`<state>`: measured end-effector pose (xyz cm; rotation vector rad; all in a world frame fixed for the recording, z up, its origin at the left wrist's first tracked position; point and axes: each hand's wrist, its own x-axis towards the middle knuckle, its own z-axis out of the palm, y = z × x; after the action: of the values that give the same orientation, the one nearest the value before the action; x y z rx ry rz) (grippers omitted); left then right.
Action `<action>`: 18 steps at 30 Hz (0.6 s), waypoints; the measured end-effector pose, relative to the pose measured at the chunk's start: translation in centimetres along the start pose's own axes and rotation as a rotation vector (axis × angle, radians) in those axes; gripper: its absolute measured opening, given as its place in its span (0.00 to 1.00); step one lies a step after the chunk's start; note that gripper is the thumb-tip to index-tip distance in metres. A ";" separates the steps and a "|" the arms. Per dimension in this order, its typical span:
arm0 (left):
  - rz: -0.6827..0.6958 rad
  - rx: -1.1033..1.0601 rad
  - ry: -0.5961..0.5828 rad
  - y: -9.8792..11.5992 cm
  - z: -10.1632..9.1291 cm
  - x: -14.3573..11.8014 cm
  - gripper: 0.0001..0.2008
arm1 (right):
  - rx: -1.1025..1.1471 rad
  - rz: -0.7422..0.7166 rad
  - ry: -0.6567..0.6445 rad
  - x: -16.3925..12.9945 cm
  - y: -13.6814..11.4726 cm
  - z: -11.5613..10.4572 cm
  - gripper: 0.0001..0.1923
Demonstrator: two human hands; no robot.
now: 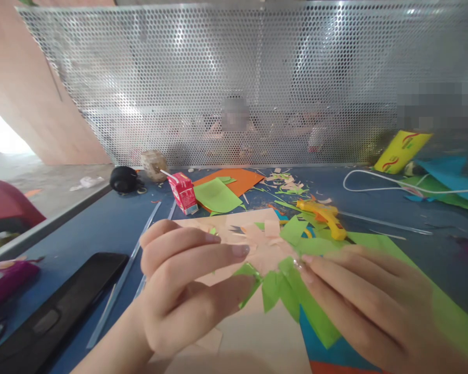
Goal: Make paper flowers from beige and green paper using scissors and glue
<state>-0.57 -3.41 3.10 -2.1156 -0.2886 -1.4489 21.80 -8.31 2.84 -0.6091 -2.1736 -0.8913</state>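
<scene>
Between my hands is a paper flower [271, 252] of pale peach strips, with green paper leaves [271, 291] around its edge. My left hand [191, 285] pinches one green leaf at the flower's left edge between thumb and forefinger. On the other side, my right hand [366, 301] has its fingertips closed on the flower's green right edge. Below lies a sheet of peach paper [269, 340]. Scissor tips [236, 228] poke out behind the flower, which hides most of the scissors. A yellow glue gun [323, 215] rests just beyond my right hand.
A black phone [54, 311] and clear glue sticks [119, 291] lie at left. Farther back are a red drink carton [183, 193], green paper [218, 195], orange paper [245, 182] and paper scraps [284, 182]. A perforated metal panel [257, 67] stands behind, with a white cable [374, 189] at right.
</scene>
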 end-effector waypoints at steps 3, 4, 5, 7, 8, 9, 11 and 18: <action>0.011 0.015 -0.002 0.1 0.1 0.4 0.05 | -0.003 0.000 0.017 0.2 0.0 0.0 0.04; 0.005 0.019 0.000 0.1 0.1 0.5 0.05 | -0.003 -0.003 0.028 0.3 0.1 0.1 0.04; 0.001 0.022 0.001 0.1 0.2 0.5 0.05 | -0.002 -0.003 0.034 0.3 0.1 0.2 0.03; -0.007 0.027 0.019 0.2 0.2 0.6 0.04 | 0.002 -0.007 0.027 0.3 0.2 0.5 0.04; -0.010 0.027 0.030 0.2 0.3 0.6 0.04 | 0.001 -0.007 0.017 0.3 0.2 0.6 0.04; -0.011 0.023 0.040 0.2 0.3 0.7 0.05 | -0.001 0.000 0.008 0.3 0.2 0.6 0.04; -0.015 0.009 0.052 0.2 0.4 0.9 0.05 | -0.004 0.008 -0.002 0.3 0.2 0.6 0.05; -0.091 0.011 0.163 0.9 1.1 0.7 0.09 | 0.002 -0.002 -0.005 0.1 0.1 0.1 0.05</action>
<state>1.02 -3.66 3.17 -1.9840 -0.3334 -1.6572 21.77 -8.15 2.86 -0.6088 -2.1800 -0.8902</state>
